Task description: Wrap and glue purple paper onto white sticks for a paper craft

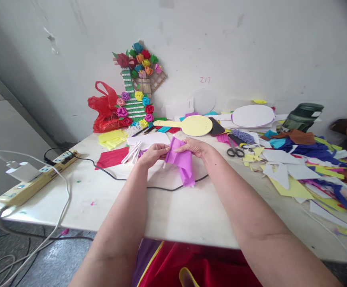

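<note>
Above the middle of the white table, both hands hold a piece of purple crepe paper (185,167). My left hand (155,154) pinches its left edge, where a thin white stick shows along the paper. With thumb on top, my right hand (196,146) grips the upper right part of the sheet. The paper's lower end hangs down toward the table. Left of my left hand lies a small pile of white paper sticks (133,152), beside a piece of red crepe paper (112,158).
A yellow power strip (38,177) with a white charger stands at left, its black cable crossing the table. Behind are a paper-flower craft (134,91), a red plastic bag (104,111) and a yellow paddle-shaped cutout (196,125). Scissors (235,151), paper scraps (293,171) and a green bottle (301,117) lie right.
</note>
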Action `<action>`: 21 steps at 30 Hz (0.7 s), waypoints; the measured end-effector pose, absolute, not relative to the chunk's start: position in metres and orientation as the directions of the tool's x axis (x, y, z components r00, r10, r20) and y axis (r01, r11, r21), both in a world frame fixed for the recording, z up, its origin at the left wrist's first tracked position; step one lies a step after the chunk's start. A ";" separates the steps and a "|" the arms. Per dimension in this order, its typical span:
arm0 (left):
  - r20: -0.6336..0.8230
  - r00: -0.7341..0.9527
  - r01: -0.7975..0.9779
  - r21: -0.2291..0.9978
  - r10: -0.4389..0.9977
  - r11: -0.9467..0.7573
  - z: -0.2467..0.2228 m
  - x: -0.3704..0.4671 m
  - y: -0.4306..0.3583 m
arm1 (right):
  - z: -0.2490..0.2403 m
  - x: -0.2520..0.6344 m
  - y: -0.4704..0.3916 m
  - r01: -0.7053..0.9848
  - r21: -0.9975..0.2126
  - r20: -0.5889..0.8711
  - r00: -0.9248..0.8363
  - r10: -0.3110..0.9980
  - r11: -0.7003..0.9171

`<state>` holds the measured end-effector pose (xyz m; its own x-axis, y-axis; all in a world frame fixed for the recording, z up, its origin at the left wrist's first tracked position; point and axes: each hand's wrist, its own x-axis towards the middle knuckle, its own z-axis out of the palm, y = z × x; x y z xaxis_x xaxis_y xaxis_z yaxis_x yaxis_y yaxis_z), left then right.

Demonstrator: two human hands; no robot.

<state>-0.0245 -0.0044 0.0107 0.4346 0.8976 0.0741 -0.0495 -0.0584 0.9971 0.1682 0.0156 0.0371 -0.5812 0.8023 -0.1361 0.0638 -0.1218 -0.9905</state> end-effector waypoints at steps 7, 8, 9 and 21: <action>0.072 0.420 -0.032 0.997 0.905 -0.064 0.011 -0.024 -0.005 | 0.033 0.165 0.017 0.045 -0.996 -0.093 -0.599 0.795 -0.083; 0.070 0.419 -0.035 0.998 0.905 -0.061 0.011 -0.024 -0.005 | 0.032 0.165 0.017 0.038 -0.997 -0.079 -0.603 0.794 -0.070; 0.068 0.416 -0.037 0.998 0.907 -0.058 0.012 -0.024 -0.005 | 0.031 0.165 0.018 0.030 -0.998 -0.064 -0.607 0.792 -0.058; 0.052 0.386 -0.028 0.999 0.921 -0.045 0.012 -0.023 -0.005 | 0.030 0.162 0.017 0.009 -1.000 -0.028 -0.614 0.789 -0.028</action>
<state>-0.0229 -0.0053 0.0117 0.3865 0.9208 0.0518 -0.0277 -0.0446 0.9986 0.1615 0.0167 0.0297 -0.6143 0.7886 -0.0278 0.0093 -0.0280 -0.9996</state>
